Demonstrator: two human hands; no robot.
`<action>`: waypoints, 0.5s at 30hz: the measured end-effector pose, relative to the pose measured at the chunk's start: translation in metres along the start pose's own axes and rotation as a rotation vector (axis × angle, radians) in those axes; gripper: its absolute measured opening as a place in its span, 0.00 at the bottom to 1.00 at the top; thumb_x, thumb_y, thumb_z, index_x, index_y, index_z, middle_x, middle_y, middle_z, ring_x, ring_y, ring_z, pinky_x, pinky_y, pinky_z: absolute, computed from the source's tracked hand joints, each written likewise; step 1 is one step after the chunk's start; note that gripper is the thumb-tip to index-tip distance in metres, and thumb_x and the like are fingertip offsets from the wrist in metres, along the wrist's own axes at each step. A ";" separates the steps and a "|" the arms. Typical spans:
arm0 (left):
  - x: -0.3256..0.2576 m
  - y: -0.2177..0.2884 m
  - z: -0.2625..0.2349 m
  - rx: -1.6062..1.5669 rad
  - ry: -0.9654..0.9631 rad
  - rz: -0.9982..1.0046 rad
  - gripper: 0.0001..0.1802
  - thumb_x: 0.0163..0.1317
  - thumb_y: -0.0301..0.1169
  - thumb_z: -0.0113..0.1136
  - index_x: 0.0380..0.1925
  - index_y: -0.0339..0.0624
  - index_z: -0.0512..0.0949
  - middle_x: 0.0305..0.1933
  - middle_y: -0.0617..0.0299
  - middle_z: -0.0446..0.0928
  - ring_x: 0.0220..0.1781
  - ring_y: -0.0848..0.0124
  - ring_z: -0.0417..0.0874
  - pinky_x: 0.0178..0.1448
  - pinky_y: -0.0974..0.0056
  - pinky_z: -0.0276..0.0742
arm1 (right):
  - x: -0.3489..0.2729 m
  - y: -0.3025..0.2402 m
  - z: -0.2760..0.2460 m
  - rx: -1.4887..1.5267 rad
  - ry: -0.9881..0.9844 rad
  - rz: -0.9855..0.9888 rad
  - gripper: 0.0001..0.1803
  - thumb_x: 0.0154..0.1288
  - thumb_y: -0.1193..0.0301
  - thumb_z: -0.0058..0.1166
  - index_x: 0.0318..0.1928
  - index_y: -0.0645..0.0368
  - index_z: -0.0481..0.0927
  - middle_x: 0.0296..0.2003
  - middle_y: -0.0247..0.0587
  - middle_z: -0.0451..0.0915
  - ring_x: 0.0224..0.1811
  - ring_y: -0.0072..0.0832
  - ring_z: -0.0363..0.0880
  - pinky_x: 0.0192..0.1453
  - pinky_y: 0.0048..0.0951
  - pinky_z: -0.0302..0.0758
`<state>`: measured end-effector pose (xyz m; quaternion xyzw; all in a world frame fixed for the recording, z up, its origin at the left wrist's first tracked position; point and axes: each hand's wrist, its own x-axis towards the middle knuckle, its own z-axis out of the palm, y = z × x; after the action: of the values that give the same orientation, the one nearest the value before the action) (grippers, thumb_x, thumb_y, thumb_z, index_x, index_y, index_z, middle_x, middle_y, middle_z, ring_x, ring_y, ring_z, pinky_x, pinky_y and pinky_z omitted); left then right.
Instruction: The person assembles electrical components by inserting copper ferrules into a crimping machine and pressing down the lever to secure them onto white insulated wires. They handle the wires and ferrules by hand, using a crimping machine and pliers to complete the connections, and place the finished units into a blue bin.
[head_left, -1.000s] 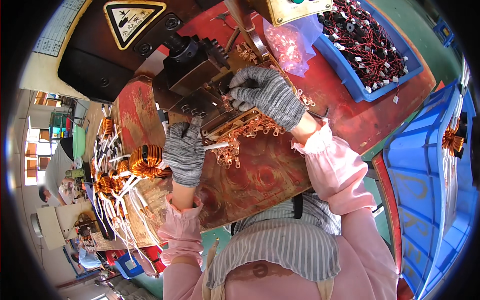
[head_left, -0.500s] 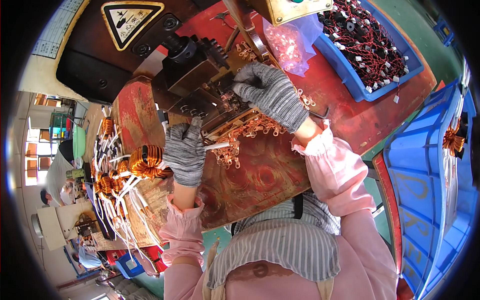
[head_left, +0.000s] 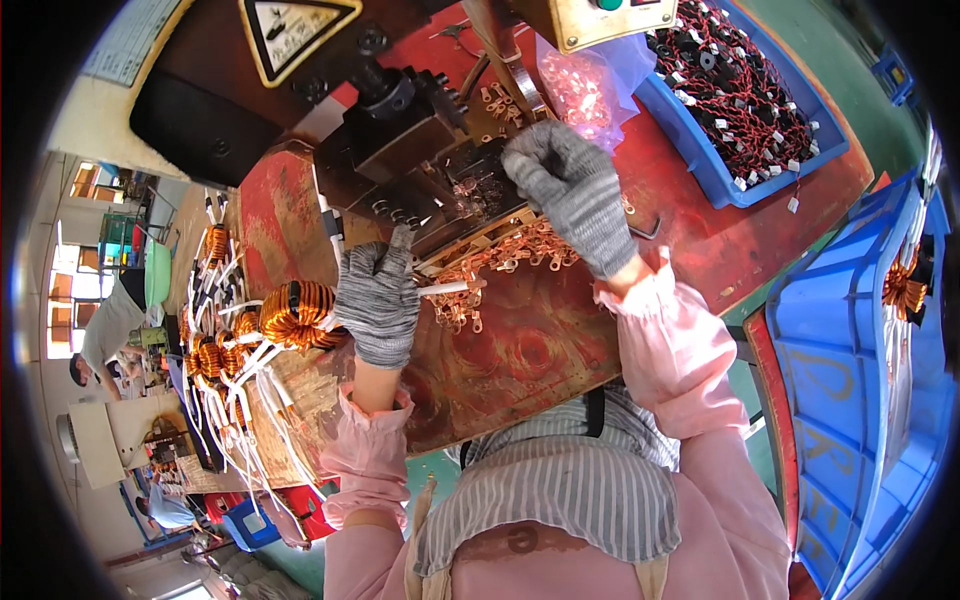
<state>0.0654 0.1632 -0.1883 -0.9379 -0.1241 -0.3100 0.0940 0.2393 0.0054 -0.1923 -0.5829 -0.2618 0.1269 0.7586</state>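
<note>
My left hand (head_left: 378, 305), in a grey knitted glove, is closed around a white-sleeved lead (head_left: 445, 288) of a copper-wound ring coil (head_left: 300, 315). The coil sits just left of that hand. The lead's end sticks out to the right, over loose copper lug terminals (head_left: 530, 245). My right hand (head_left: 572, 190), gloved alike, is at the right of the dark press tooling (head_left: 470, 190), its fingers curled together; whatever they hold is hidden. Fine copper-coloured scraps lie on the tooling between the hands.
More wound coils with white leads (head_left: 215, 355) crowd the left of the worn red table. A blue tray (head_left: 720, 190) of red-wired black parts and a plastic bag of lugs (head_left: 580, 90) stand far right. Large blue bins (head_left: 850, 400) stand at right; a hex key (head_left: 645, 230) lies nearby.
My right hand has drawn back rightward from the press tooling, uncovering the scraps there. The left hand keeps the lead and has barely shifted. The whole view has moved slightly.
</note>
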 end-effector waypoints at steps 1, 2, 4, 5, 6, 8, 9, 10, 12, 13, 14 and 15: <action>-0.001 0.002 0.000 -0.024 0.009 -0.020 0.24 0.48 0.24 0.57 0.47 0.60 0.80 0.29 0.63 0.75 0.28 0.65 0.76 0.31 0.62 0.72 | -0.008 -0.003 -0.002 -0.072 -0.005 -0.037 0.05 0.59 0.74 0.56 0.35 0.61 0.77 0.24 0.32 0.75 0.26 0.16 0.70 0.32 0.20 0.70; -0.002 0.005 0.000 -0.046 0.015 -0.042 0.24 0.48 0.24 0.57 0.47 0.60 0.79 0.29 0.63 0.75 0.28 0.65 0.76 0.31 0.62 0.72 | -0.019 -0.007 -0.003 -0.142 -0.011 -0.071 0.05 0.60 0.74 0.56 0.36 0.61 0.77 0.24 0.33 0.75 0.26 0.16 0.70 0.32 0.20 0.70; -0.014 0.008 0.000 -0.091 0.036 -0.079 0.24 0.50 0.26 0.57 0.49 0.59 0.78 0.29 0.62 0.75 0.28 0.65 0.76 0.31 0.61 0.72 | -0.046 -0.017 0.000 -0.285 -0.039 -0.145 0.07 0.61 0.72 0.55 0.37 0.62 0.77 0.26 0.40 0.76 0.27 0.24 0.75 0.35 0.24 0.73; -0.017 0.011 -0.001 -0.137 0.066 -0.087 0.23 0.50 0.26 0.57 0.49 0.58 0.78 0.29 0.61 0.74 0.28 0.64 0.75 0.31 0.61 0.72 | -0.058 -0.012 0.001 -0.346 -0.072 -0.237 0.12 0.60 0.67 0.56 0.39 0.61 0.77 0.32 0.46 0.78 0.34 0.35 0.78 0.39 0.31 0.75; -0.018 0.014 0.000 -0.183 0.096 -0.095 0.23 0.51 0.26 0.57 0.49 0.57 0.78 0.29 0.61 0.74 0.29 0.64 0.75 0.31 0.61 0.72 | -0.068 -0.011 0.002 -0.397 -0.150 -0.223 0.14 0.60 0.64 0.56 0.41 0.61 0.77 0.35 0.48 0.78 0.37 0.38 0.78 0.42 0.34 0.75; -0.019 0.017 -0.001 -0.236 0.111 -0.089 0.21 0.53 0.27 0.56 0.49 0.53 0.78 0.28 0.59 0.74 0.29 0.63 0.74 0.32 0.60 0.71 | -0.084 -0.004 0.009 -0.540 -0.251 -0.286 0.18 0.61 0.59 0.53 0.44 0.59 0.77 0.39 0.50 0.78 0.43 0.41 0.77 0.44 0.39 0.76; -0.021 0.019 -0.003 -0.244 0.110 -0.089 0.19 0.55 0.27 0.56 0.49 0.51 0.78 0.29 0.57 0.73 0.29 0.62 0.74 0.33 0.60 0.70 | -0.092 -0.001 0.013 -0.607 -0.300 -0.274 0.17 0.62 0.59 0.52 0.44 0.59 0.77 0.38 0.49 0.78 0.42 0.42 0.77 0.43 0.39 0.76; -0.022 0.023 -0.006 -0.251 0.108 -0.089 0.17 0.57 0.27 0.56 0.48 0.48 0.78 0.30 0.56 0.73 0.29 0.61 0.74 0.33 0.60 0.70 | -0.099 0.002 0.017 -0.673 -0.350 -0.263 0.17 0.62 0.59 0.51 0.45 0.58 0.77 0.37 0.49 0.78 0.41 0.42 0.77 0.43 0.39 0.76; -0.023 0.023 -0.007 -0.304 0.110 -0.117 0.15 0.60 0.28 0.55 0.48 0.46 0.77 0.31 0.55 0.73 0.30 0.61 0.73 0.35 0.61 0.69 | -0.106 0.013 0.019 -0.730 -0.441 -0.251 0.16 0.62 0.60 0.52 0.45 0.58 0.77 0.36 0.48 0.78 0.37 0.44 0.78 0.41 0.39 0.75; -0.023 0.022 -0.009 -0.318 0.116 -0.127 0.16 0.58 0.27 0.55 0.48 0.47 0.78 0.30 0.56 0.73 0.29 0.62 0.73 0.34 0.61 0.70 | -0.108 0.014 0.020 -0.756 -0.453 -0.224 0.16 0.62 0.60 0.52 0.43 0.58 0.77 0.34 0.48 0.78 0.35 0.43 0.78 0.40 0.39 0.75; -0.024 0.021 -0.009 -0.331 0.124 -0.138 0.17 0.57 0.27 0.56 0.47 0.47 0.78 0.29 0.57 0.73 0.29 0.63 0.73 0.34 0.62 0.70 | -0.109 0.015 0.021 -0.783 -0.466 -0.198 0.15 0.62 0.60 0.52 0.42 0.58 0.78 0.33 0.47 0.78 0.34 0.43 0.78 0.39 0.39 0.75; -0.024 0.020 -0.009 -0.344 0.131 -0.149 0.18 0.55 0.26 0.57 0.47 0.48 0.78 0.28 0.59 0.72 0.28 0.64 0.73 0.33 0.62 0.71 | -0.110 0.016 0.021 -0.810 -0.480 -0.171 0.15 0.62 0.61 0.52 0.40 0.58 0.78 0.31 0.46 0.78 0.33 0.43 0.78 0.38 0.38 0.75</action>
<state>0.0473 0.1374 -0.1978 -0.9061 -0.1319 -0.3932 -0.0832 0.1385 -0.0276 -0.2307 -0.7622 -0.5050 0.0828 0.3964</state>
